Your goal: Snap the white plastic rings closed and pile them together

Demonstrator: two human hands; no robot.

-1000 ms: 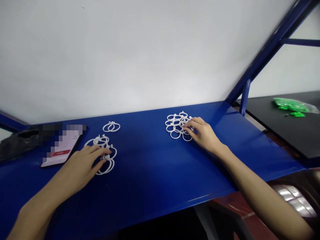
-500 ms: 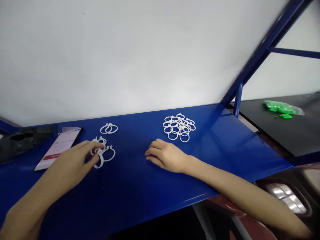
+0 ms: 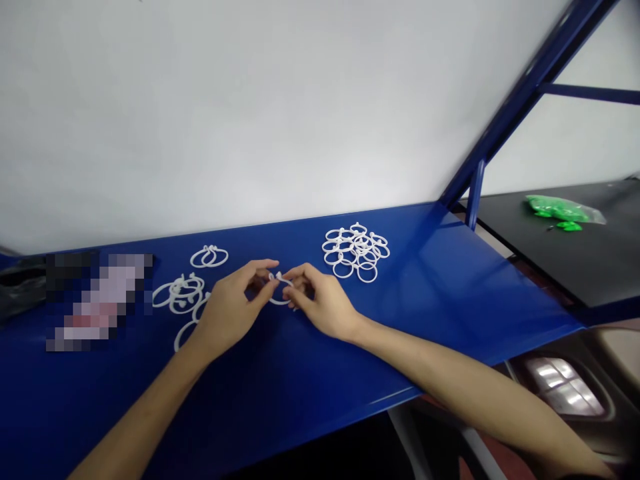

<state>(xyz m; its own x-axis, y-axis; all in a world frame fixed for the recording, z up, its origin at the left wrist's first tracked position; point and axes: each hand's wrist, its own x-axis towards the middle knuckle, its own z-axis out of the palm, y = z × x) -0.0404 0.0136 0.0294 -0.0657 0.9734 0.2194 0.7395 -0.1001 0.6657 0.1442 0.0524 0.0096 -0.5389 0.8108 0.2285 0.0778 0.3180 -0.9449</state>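
Between my two hands is a white plastic ring (image 3: pixel 279 302) with a small gap and knobbed ends at its top. My left hand (image 3: pixel 240 300) pinches it on the left side, near one end. From the right, my right hand (image 3: pixel 320 300) grips the other side with thumb and fingers. To the left, partly behind my left wrist, lie several loose white rings (image 3: pixel 186 293). Two more overlapping rings (image 3: pixel 209 256) rest behind them. A larger pile of white rings (image 3: pixel 356 252) lies beyond my right hand, farther back.
The blue table (image 3: pixel 300 387) meets a white wall. A blurred-out flat phone (image 3: pixel 100 303) and a black bag (image 3: pixel 23 287) lie at the left. Blue frame bars (image 3: pixel 475 193) rise at the right, past them a black table (image 3: pixel 550 260) with a green-filled clear bag (image 3: pixel 563 210).
My left hand has moved right from the loose rings, bringing a ring to the middle. My right hand has lifted from resting on the table and now grips that ring too.
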